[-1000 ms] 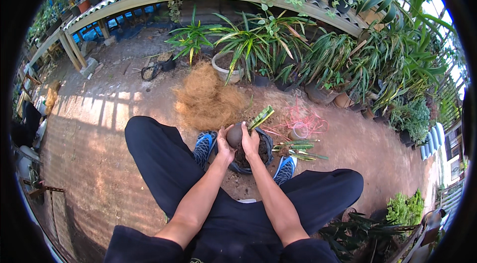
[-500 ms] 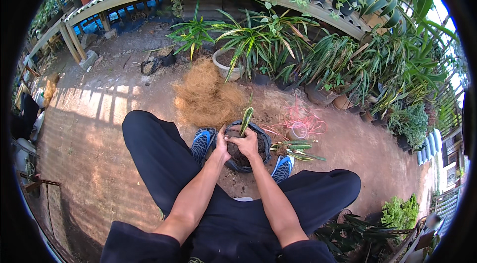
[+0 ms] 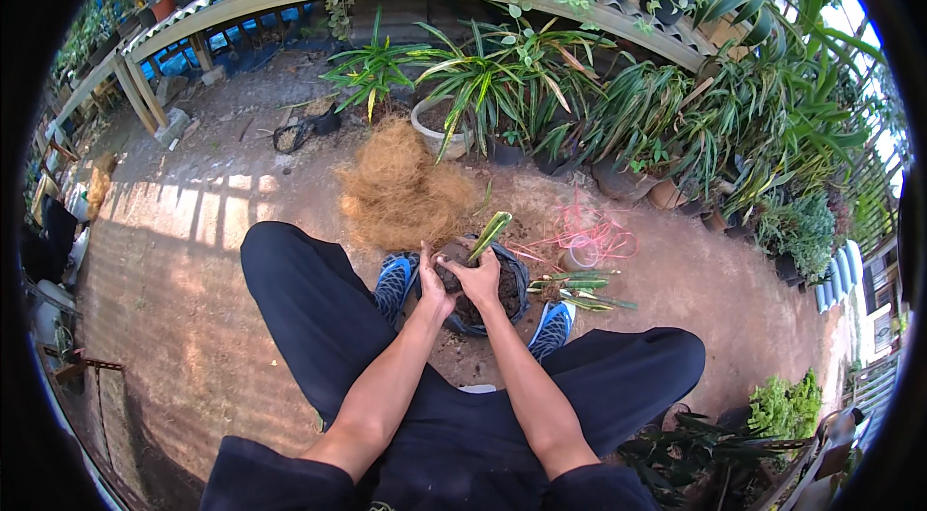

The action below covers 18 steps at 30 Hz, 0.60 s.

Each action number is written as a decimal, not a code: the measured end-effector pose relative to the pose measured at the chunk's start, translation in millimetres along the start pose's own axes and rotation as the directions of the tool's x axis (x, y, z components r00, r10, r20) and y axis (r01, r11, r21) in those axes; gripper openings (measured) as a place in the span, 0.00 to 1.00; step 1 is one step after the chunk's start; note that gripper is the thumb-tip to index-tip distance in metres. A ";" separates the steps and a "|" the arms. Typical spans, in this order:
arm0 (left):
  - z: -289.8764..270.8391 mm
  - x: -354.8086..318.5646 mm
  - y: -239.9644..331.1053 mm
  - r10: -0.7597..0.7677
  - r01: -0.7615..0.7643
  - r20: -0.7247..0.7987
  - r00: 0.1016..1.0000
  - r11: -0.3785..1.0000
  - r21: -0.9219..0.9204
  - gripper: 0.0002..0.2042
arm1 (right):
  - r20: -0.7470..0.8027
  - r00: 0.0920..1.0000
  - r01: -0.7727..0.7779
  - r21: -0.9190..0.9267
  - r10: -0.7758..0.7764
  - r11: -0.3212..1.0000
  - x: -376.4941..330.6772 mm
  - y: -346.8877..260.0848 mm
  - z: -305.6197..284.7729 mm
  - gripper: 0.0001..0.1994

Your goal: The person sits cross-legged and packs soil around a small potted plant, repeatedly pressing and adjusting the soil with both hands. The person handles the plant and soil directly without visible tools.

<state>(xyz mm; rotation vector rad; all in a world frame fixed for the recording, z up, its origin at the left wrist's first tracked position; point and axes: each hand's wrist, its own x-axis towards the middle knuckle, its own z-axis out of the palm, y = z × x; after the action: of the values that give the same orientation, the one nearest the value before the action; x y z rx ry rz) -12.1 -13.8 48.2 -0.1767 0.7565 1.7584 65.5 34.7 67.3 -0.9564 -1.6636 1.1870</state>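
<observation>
Head view, one person seated, knees spread, both bare hands together over a black plastic bag [image 3: 522, 285]. Left hand [image 3: 435, 285]: cupped against the near left side of a dark soil ball [image 3: 451, 256]. Right hand [image 3: 482, 278]: closed on the ball's right side, thumb across its top. Soil ball: clasped between the two hands, above the bag's left part. One variegated leaf cutting [image 3: 491, 233], green with pale edges: tilted up and to the right, just beyond the right hand; its lower end is hidden. Bag: open, holding dark soil [image 3: 503, 300], between two blue-and-black shoes [image 3: 393, 288]. Beyond the bag, to the left: one heap of tan fibre [image 3: 401, 194]. To the right: loose leaf cuttings [image 3: 591, 298] on the ground, one clear cup [image 3: 581, 254], one tangle of pink string [image 3: 610, 232]. Farther back: one whitish round pot [image 3: 430, 130], planted.
</observation>
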 end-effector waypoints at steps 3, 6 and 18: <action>-3.4 3.3 -9.6 0.034 -0.022 -0.103 0.994 0.993 0.113 0.35 | 0.101 0.995 -0.007 0.129 -0.006 0.992 -0.1 -2.0 -2.9 0.21; -8.8 11.4 -16.3 0.140 -0.132 -0.043 0.989 0.980 0.148 0.36 | 0.125 0.991 -0.055 0.134 0.038 0.989 2.3 -4.0 -4.3 0.21; -8.9 2.6 -11.6 0.052 -0.068 0.151 0.987 0.993 0.101 0.29 | 0.045 0.989 -0.144 0.137 0.139 0.980 10.7 4.8 -2.4 0.16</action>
<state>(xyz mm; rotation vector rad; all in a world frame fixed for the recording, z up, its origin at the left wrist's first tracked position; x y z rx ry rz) -4.7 -15.2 35.4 0.0489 0.7506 1.7618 64.6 46.4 65.3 -0.9835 -1.5374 1.4033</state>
